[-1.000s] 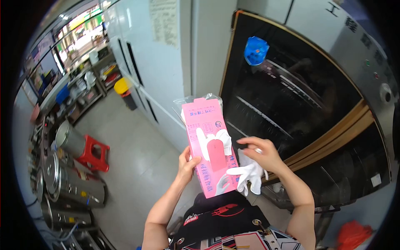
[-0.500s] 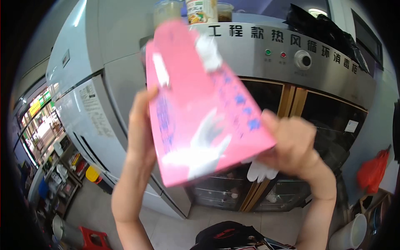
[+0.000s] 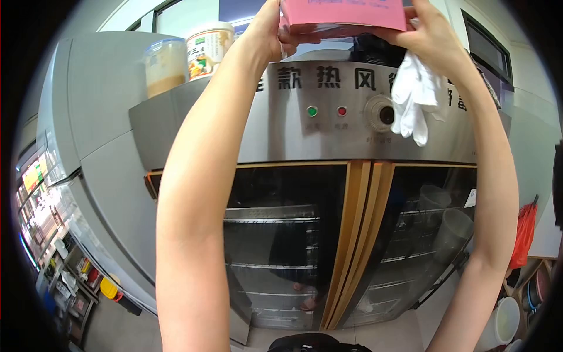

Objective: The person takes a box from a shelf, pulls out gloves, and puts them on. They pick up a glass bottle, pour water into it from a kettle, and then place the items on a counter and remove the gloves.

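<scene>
A pink glove box (image 3: pixel 346 14) is held up at the top edge of the head view, partly cut off by the frame. My left hand (image 3: pixel 268 34) grips its left side, with fingers curled under the bottom edge. On the other side, my right hand (image 3: pixel 431 36) is closed on the box's right end. White gloves (image 3: pixel 413 100) hang limp below my right hand, apparently pinched in it along with the box. Both arms reach upward in front of the steel cabinet (image 3: pixel 281 135).
Above the cabinet's left part stand a tub with cloudy contents (image 3: pixel 166 67) and a printed white tub (image 3: pixel 208 50). A black bag (image 3: pixel 375 50) lies behind the box. Grey fridge (image 3: pixel 94 100) at left; red bag (image 3: pixel 524 234) hangs at right.
Both hands have raised the glove box from mid-view to above the cabinet's front panel. Its front has turned away, and the white gloves have risen with my right hand.
</scene>
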The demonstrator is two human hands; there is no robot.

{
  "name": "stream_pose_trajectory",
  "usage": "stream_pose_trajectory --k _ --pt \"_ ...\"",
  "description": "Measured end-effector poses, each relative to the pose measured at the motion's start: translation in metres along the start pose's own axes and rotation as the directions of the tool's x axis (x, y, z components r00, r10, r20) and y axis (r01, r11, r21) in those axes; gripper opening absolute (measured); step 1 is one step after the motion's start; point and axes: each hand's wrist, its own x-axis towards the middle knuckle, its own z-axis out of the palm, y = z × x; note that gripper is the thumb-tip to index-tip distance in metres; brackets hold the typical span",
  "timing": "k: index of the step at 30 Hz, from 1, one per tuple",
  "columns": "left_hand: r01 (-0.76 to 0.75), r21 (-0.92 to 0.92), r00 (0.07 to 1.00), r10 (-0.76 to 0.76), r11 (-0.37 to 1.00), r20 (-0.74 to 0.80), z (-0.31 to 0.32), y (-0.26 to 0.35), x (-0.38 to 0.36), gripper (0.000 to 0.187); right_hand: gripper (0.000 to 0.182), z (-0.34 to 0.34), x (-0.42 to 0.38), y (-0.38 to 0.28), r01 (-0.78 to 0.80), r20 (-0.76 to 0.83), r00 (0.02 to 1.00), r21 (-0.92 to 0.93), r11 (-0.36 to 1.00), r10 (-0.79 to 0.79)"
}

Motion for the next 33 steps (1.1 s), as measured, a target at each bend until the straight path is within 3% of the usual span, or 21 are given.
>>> stream_pose_trajectory --k 3,5,8,9,11,12,13,14,15,16,17,19,21,22,23,24,25,26,27,29,33 --pt "0.075 0.378 0.994 -0.039 0.923 -0.104 -0.046 -0.025 0.049 0.050 0.058 0.003 0.020 0.031 -0.019 0.074 0.997 -0.064 0.998 0.024" --pt "0.062 0.440 0.978 0.034 0.896 -0.208 -0.043 -0.037 0.065 0.058 0.058 0.014 0.025 0.048 -0.034 0.112 0.993 -0.036 0.999 0.038" --pt "0.170 0.783 0.904 0.222 0.598 -0.366 -0.070 -0.047 0.074 0.056 0.064 0.009 0.017 0.045 -0.077 0.157 0.979 -0.293 0.953 0.127" --pt "0.204 0.859 0.838 0.370 0.470 -0.402 -0.053 -0.042 0.055 0.039 0.067 0.009 0.012 0.037 -0.079 0.177 0.969 -0.443 0.893 0.173" --pt "0.066 0.991 0.773 0.622 0.116 -0.124 -0.057 -0.041 0.018 0.041 0.065 0.002 0.010 0.101 0.048 -0.035 0.997 -0.486 0.873 -0.074" --pt "-0.120 0.993 0.617 0.784 0.013 0.064 -0.057 -0.048 -0.010 0.046 0.054 -0.001 -0.010 0.083 -0.011 -0.048 0.999 -0.390 0.921 -0.008" --pt "-0.255 0.956 0.408 0.880 -0.143 0.241 -0.062 -0.057 -0.046 0.051 0.048 0.012 -0.043 0.059 -0.230 0.081 0.973 0.287 0.930 0.216" --pt "-0.452 0.870 0.402 0.827 -0.194 0.394 -0.076 -0.062 -0.087 0.005 0.048 -0.003 -0.086 0.077 -0.199 0.153 0.976 0.349 0.916 0.153" --pt "-0.500 0.829 0.346 0.820 -0.251 0.456 -0.078 -0.071 -0.135 0.015 0.047 0.019 -0.152 0.093 -0.181 0.052 0.983 0.385 0.905 0.175" --pt "-0.628 0.736 0.343 0.760 -0.252 0.553 -0.094 -0.087 -0.177 0.022 0.046 0.042 -0.175 0.095 -0.178 -0.039 0.976 0.427 0.887 0.215" --pt "-0.519 0.855 0.726 0.518 -0.021 0.453 -0.089 -0.091 -0.244 0.026 0.046 0.067 -0.187 0.077 -0.183 -0.122 0.955 0.471 0.863 0.270" --pt "-0.475 0.854 0.768 0.574 0.212 0.284 -0.112 -0.140 -0.346 0.037 0.025 0.140 -0.215 0.019 -0.061 0.229 0.959 0.743 0.667 -0.168" --pt "-0.028 0.893 0.915 0.372 0.449 -0.158 -0.124 -0.177 -0.450 0.029 0.027 0.225 -0.261 -0.025 -0.490 0.661 0.728 0.686 0.538 -0.180" --pt "0.253 0.829 0.871 0.255 0.499 -0.420 -0.131 -0.194 -0.503 0.025 0.011 0.273 -0.276 -0.071 -0.753 0.816 0.576 0.549 0.362 -0.039" --pt "0.499 0.539 0.664 0.100 0.679 -0.741 -0.135 -0.204 -0.549 0.022 0.013 0.319 -0.290 -0.115 -0.863 0.889 0.442 0.457 0.214 -0.117" --pt "0.534 0.226 0.440 -0.040 0.815 -0.897 -0.134 -0.216 -0.599 0.024 0.015 0.361 -0.310 -0.150 -0.907 0.908 0.335 0.383 0.176 -0.250" --pt "0.521 0.195 0.307 0.031 0.831 -0.951 -0.136 -0.217 -0.642 0.029 0.018 0.402 -0.335 -0.187 -0.944 0.883 0.264 0.319 0.082 -0.387" --pt "0.518 -0.155 0.028 -0.198 0.841 -0.980 -0.134 -0.195 -0.678 0.031 0.020 0.439 -0.359 -0.225 -0.980 0.845 0.158 0.196 0.020 -0.512" --pt "0.407 -0.229 -0.086 -0.212 0.884 -0.973 -0.131 -0.182 -0.713 0.031 0.022 0.463 -0.377 -0.266 -0.995 0.792 0.094 0.089 -0.038 -0.603" --pt "0.360 -0.185 -0.355 -0.049 0.914 -0.934 -0.138 -0.163 -0.772 0.036 0.022 0.484 -0.404 -0.353 -0.988 0.777 0.140 0.152 -0.034 -0.613" --pt "0.265 -0.158 -0.409 -0.037 0.951 -0.912 -0.146 -0.079 -0.838 0.040 0.016 0.510 -0.437 -0.494 -0.988 0.687 -0.025 -0.126 -0.084 -0.726"
